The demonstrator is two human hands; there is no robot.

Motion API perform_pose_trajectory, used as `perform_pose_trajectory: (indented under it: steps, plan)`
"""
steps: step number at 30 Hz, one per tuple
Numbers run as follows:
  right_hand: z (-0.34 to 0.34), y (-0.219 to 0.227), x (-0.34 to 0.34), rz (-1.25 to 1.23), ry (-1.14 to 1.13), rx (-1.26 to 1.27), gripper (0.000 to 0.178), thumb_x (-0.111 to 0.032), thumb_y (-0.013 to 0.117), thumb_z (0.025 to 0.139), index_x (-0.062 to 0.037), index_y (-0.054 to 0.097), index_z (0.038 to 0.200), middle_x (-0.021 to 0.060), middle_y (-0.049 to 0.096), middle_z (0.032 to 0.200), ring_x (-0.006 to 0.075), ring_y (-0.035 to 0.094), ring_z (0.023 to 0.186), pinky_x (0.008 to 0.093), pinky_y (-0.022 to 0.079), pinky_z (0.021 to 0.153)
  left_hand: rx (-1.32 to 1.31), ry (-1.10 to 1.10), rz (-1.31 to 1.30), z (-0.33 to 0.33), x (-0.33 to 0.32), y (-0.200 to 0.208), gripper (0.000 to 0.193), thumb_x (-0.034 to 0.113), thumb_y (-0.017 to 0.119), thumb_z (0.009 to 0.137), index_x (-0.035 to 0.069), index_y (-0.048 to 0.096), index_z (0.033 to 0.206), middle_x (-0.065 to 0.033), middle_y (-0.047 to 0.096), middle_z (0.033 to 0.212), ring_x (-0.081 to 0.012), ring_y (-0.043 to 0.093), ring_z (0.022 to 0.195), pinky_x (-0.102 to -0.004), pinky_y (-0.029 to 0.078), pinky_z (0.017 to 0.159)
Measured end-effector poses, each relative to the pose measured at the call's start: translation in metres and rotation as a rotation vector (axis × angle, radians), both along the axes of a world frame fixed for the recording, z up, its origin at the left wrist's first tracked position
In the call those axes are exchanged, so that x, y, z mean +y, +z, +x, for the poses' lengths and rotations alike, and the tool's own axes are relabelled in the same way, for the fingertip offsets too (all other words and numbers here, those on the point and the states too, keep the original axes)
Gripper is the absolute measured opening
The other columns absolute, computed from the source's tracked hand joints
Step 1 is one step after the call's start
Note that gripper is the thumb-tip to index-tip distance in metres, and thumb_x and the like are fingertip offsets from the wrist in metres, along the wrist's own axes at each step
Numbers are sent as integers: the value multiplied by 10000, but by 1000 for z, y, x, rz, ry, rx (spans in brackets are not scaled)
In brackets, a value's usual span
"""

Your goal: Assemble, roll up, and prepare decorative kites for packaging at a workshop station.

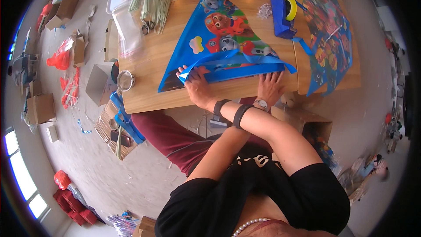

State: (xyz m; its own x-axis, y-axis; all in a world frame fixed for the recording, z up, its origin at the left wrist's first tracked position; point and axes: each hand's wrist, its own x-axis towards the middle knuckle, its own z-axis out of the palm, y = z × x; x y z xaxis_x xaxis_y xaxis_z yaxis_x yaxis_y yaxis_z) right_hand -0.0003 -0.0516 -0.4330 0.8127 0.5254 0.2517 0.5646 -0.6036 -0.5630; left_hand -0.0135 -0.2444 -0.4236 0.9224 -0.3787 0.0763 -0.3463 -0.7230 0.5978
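Observation:
My forearms cross, so my right hand lies on the left side and my left hand on the right. Between them stretches a triangular kite (186, 57) of thin sheet with a blue border and printed cartoon animals. My right hand (199, 88) has its fingers around the end of a blue strip (243, 74) that runs along the kite's near edge. A pale bit shows by its fingertips. My left hand (269, 88), with a watch at the wrist, rests flat at the strip's other end, fingers spread. A loose blue ribbon (221, 56) curls over the print.
At the back stand a blue tape dispenser (282, 15) and a small white heap (264, 11). Thin pale sticks (160, 0), scissors (148, 27) and a round container (126, 80) lie at left. More printed sheets (331, 39) cover the right. Cardboard boxes (40, 107) litter the floor.

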Motion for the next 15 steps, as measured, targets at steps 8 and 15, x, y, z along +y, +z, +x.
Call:
perform_pose_trajectory:
  steps: [8,15]
  plan:
    - [3,1,0,-12,14,-38,472,-101,514,981,-38,584,1443,140,519,1566,294,427,1478,509,250,1241,-206,33,-64,-7,3,-3,660,372,717,892,88,540,1461,-175,511,1455,-364,436,1401,-633,276,1186]
    - [4,-5,-1,55,24,-6,447,-87,506,996,-40,587,1433,140,527,1555,310,435,1474,534,267,1234,-597,242,-242,-42,51,-19,702,316,805,788,37,585,1394,-193,485,1476,-402,446,1407,-596,286,1211]
